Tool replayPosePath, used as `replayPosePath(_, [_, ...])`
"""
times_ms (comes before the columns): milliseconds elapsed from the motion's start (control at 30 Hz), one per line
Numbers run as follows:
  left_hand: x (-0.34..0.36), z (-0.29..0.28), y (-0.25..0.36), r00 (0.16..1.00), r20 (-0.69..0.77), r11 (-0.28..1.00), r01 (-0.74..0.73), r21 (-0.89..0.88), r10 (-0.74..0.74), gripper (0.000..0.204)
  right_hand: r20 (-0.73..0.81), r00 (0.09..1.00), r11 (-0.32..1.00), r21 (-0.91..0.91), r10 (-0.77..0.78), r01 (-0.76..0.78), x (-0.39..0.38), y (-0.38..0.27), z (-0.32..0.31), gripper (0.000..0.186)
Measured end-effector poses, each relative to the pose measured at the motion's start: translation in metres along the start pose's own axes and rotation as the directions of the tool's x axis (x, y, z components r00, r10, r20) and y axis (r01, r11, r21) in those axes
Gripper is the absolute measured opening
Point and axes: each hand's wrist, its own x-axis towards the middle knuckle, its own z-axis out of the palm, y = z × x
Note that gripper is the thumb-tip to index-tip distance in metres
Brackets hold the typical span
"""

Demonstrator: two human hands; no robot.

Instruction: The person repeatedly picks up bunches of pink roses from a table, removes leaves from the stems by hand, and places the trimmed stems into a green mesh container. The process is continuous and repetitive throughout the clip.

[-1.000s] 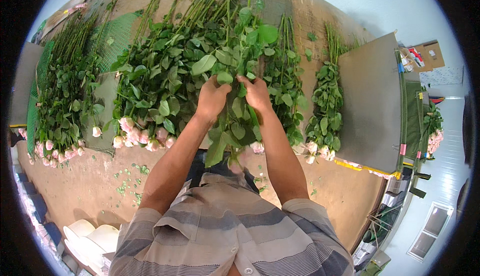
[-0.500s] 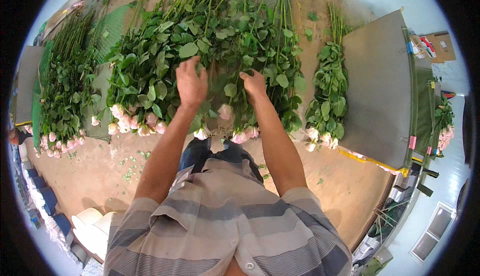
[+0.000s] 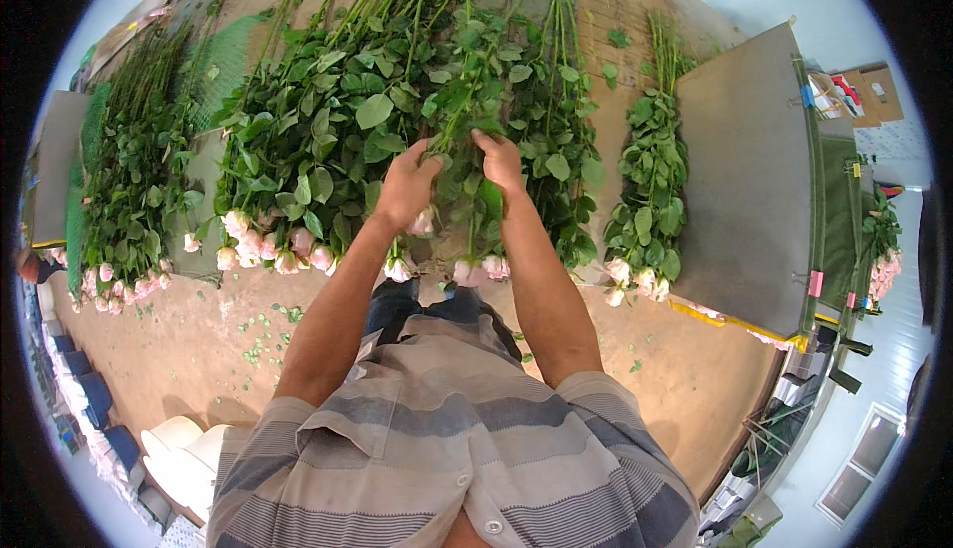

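From the head camera: the left hand [image 3: 407, 189], between ten and eleven o'clock, curls its fingers around a leafy rose stem [image 3: 465, 96] at twelve; the right hand [image 3: 501, 163], just past twelve, bends its fingers by the leaves, hold impossible to tell.

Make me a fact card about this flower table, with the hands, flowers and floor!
Left hand: at leafy rose stems, exact grip unclear
Right hand: beside the left, at the same stems
Blooms: pale pink, pointing toward the person
Right of flowers: grey panel
Floor: brown, with scattered green leaf bits
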Motion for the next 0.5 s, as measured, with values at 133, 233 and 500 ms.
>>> replayPosePath(133, [-0.024,-0.005,0.003,0.997,0.027,0.985,0.069,-0.158,-0.065,0.033,-0.114,0.993,0.999,-0.029,0.012,-0.016,-0.010,-0.020,0.016,0.054])
replayPosePath(233, [-0.038,0.015,-0.033,0.996,-0.087,0.992,-0.038,-0.120,0.028,0.037,-0.119,0.991,0.982,-0.169,0.061,-0.080,0.007,-0.010,0.025,0.054])
replayPosePath(500, [-0.032,0.040,-0.074,0.996,-0.053,0.940,0.086,0.331,-0.072,0.043,-0.073,0.933,0.884,0.353,0.353,-0.307,0.039,0.048,0.029,0.040])
